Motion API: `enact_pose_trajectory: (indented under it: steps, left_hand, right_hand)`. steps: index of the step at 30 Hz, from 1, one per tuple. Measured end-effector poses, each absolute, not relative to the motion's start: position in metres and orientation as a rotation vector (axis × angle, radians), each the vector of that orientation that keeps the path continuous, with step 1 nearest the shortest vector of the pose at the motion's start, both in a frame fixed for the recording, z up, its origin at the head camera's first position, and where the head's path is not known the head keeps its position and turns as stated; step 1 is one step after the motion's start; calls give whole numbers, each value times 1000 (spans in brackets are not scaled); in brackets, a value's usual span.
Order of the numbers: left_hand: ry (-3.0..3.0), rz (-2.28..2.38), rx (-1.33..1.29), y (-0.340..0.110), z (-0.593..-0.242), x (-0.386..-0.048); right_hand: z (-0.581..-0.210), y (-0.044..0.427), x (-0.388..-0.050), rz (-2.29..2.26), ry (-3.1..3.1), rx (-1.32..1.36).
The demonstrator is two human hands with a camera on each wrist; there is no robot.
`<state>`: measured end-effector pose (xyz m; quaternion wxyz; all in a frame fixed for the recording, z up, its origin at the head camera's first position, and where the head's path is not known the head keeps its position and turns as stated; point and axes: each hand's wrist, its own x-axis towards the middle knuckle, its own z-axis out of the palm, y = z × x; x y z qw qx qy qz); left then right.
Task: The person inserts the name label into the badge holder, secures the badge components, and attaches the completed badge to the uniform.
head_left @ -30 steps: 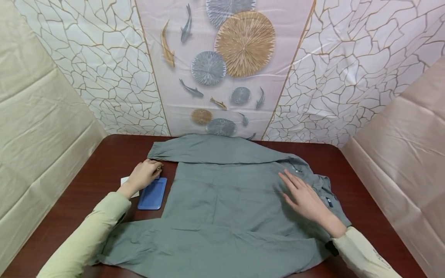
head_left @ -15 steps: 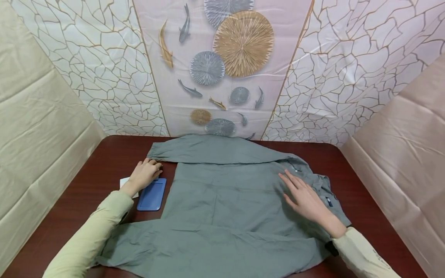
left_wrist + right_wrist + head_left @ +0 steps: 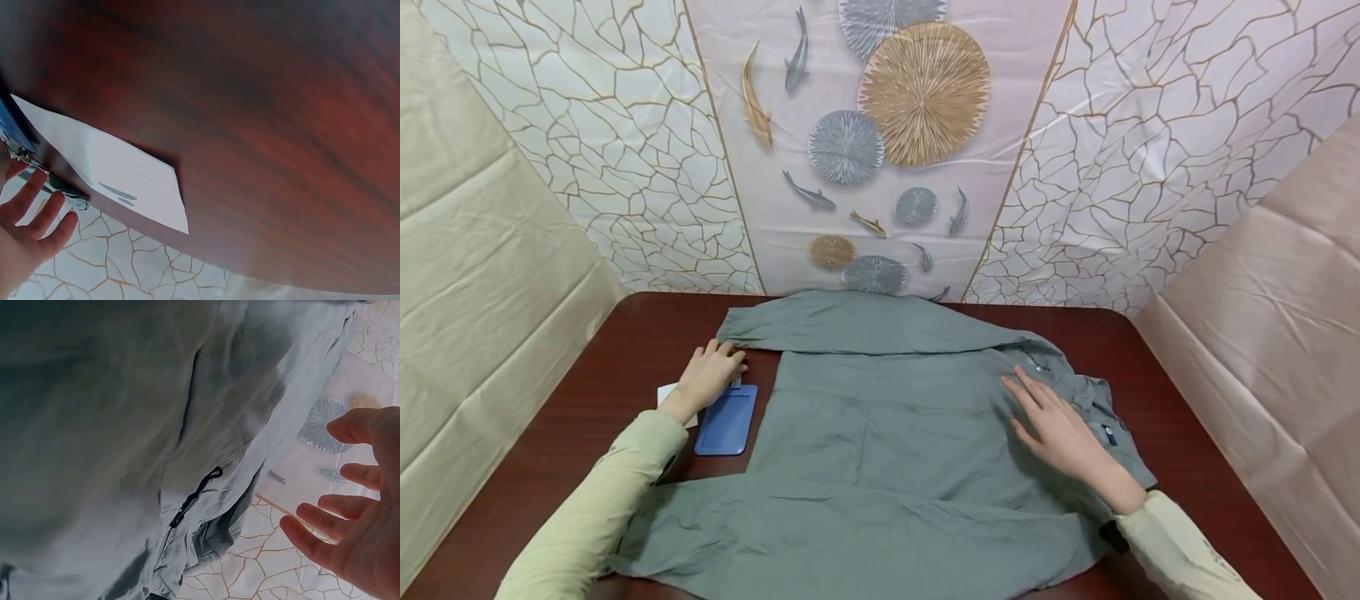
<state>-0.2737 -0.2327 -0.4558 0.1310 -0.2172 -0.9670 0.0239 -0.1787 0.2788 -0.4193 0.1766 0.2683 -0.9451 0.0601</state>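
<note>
1. The blue holder (image 3: 727,421) is a smooth, flat rectangle with a raised rim; the metal clip (image 3: 24,155) is shiny, the paper (image 3: 134,178) white and thin. The jacket (image 3: 850,442) is creased grey-green cloth, spread over the red-brown wooden table (image 3: 647,358).
2. The holder lies at five o'clock from the left hand (image 3: 709,373), the paper at eight. The clip is at this hand's fingertips; whether they pinch it, I cannot tell.
3. The right hand (image 3: 1056,429), fingers extended and spread, is over the jacket, with the holder at nine o'clock.
4. A second ago, a gold glint showed by the left thumb; now it is hidden.
</note>
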Motion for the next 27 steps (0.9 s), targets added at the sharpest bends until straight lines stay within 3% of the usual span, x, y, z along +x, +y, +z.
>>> enact_pose_trajectory:
  steps: [27]
  left_hand:
    - [-2713,46,-694,-235,-454,-274]
  right_hand:
    - [-421,276,-181,179,-2671,769]
